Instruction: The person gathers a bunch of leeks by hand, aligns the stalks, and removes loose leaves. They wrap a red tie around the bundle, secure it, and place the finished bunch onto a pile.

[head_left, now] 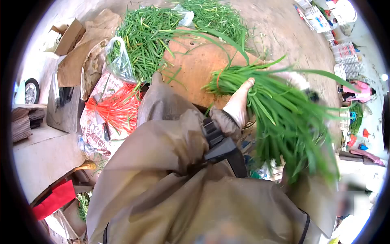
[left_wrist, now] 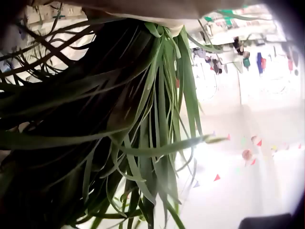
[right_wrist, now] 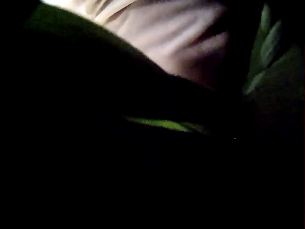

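One red band (head_left: 218, 82) round greens (head_left: 280, 99), head-view only

Floor: bare and tan, it ran off (head_left: 280, 24) toward the far side.
Left side: I saw an open cardboard box (head_left: 72, 37) near a spoked wheel (head_left: 31, 92), above a pale ledge (head_left: 48, 150).
Far right: pale stacks (head_left: 347, 59) stood well apart, too small to identify.
Pennants: small red triangles (left_wrist: 217, 177) dotted a pale expanse (left_wrist: 224, 119).
Light: one bright spot (head_left: 384, 77) glowed.
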Available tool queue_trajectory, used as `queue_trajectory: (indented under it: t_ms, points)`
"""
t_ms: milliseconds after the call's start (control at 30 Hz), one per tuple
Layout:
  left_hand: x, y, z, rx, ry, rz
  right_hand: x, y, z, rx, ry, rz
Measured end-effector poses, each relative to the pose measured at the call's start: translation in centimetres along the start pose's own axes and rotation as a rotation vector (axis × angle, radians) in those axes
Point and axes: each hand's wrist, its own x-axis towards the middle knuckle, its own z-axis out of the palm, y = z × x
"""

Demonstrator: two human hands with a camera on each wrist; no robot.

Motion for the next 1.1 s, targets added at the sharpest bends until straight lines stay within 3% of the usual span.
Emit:
queue_trajectory:
  t_ms: [33, 100, 133, 167, 200, 233, 300, 333, 367, 400, 433, 500, 533, 567, 600, 633, 700, 767, 833, 900, 967, 1033, 1100]
  points:
    - [-0.7, -0.2, -0.1, 0.031, 0.049, 0.023, -0.5, 0.2, 1.1, -0.027, 0.093, -0.034]
    - [-1.7, -0.4, -0.9, 0.162, -0.037, 0.124, -1.1, 1.2, 3.5, -0.023, 0.349, -0.132]
    - [-1.2, -0.3, -1.6, 0.314, -0.081, 0.255, -1.4, 3.0, 4.8, 0.010, 0.515, -0.312]
    - [-1.1, -0.2, -2.0, 0.467, -0.130, 0.381, -0.1, 6.4, 7.0, 0.238, 0.665, -0.481]
    - [-1.4, 0.8, -1.7, 0.632, -0.131, 0.425, -0.5, 7.0, 8.9, 0.469, 0.673, -0.448]
    - [0.1, 2.4, -2.9, 1.006, -0.197, 0.646, -0.8, 6.8, 11.0, 0.698, 0.677, -0.417]
    - [3.8, 5.1, -6.3, 1.483, 0.012, 0.819, 0.4, 7.2, 15.1, 1.149, 0.472, -0.155]
    - [1.8, 6.9, -4.8, 1.816, 0.153, 0.800, 3.5, 8.7, 18.1, 1.223, 0.419, -0.171]
    - [2.7, 8.6, -6.3, 1.913, 0.063, 0.909, 6.4, 9.0, 20.6, 1.301, 0.363, -0.186]
    - [3.5, 10.6, -8.0, 1.909, -0.111, 0.855, 7.2, 6.6, 22.2, 1.285, 0.474, -0.248]
    - [1.0, 11.5, -6.0, 1.921, -0.119, 0.646, 8.0, 4.2, 24.0, 1.269, 0.581, -0.298]
    - [0.4, 13.2, -6.4, 2.179, -0.032, 0.422, 9.7, 1.3, 26.9, 1.361, 0.508, -0.338]
    - [0.3, 13.7, -7.0, 2.362, 0.071, 0.357, 10.2, 0.4, 27.5, 1.387, 0.409, -0.350]
    - [0.3, 14.2, -7.7, 2.538, 0.180, 0.286, 10.0, -0.1, 27.7, 1.438, 0.149, -0.199]
    - [0.6, 14.9, -9.3, 2.666, 0.233, 0.205, 9.8, 0.2, 27.7, 1.179, 0.014, -0.287]
    - [-0.3, 15.4, -8.5, 2.641, 0.276, -0.067, 9.2, 0.7, 27.5, 0.914, -0.114, -0.375]
    - [-0.8, 18.0, -9.3, 2.733, 0.447, -0.210, 5.7, 2.0, 25.3, 0.215, -0.032, -0.566]
    - [-2.1, 22.5, -8.9, 2.690, 0.428, -0.373, 0.7, 3.1, 19.8, 0.242, -0.371, -0.357]
    - [-5.5, 28.7, -11.1, 2.731, 0.462, 0.024, -1.2, 8.0, 18.6, 0.632, -0.107, -0.178]
    - [-9.0, 35.5, -13.1, 2.655, 0.522, 0.396, -0.9, 14.0, 16.5, 0.827, 0.289, -0.072]
    - [-11.2, 33.4, -8.2, 2.198, 0.664, 0.476, 0.7, 16.8, 17.1, 1.037, 0.649, -0.014]
    - [-10.7, 31.0, -6.8, 1.882, 0.421, 0.730, 3.1, 16.4, 16.3, 1.180, 0.602, 0.122]
    - [-8.5, 27.9, -6.3, 2.003, 0.263, 0.800, 5.8, 16.1, 15.3, 1.407, 0.392, 0.237]
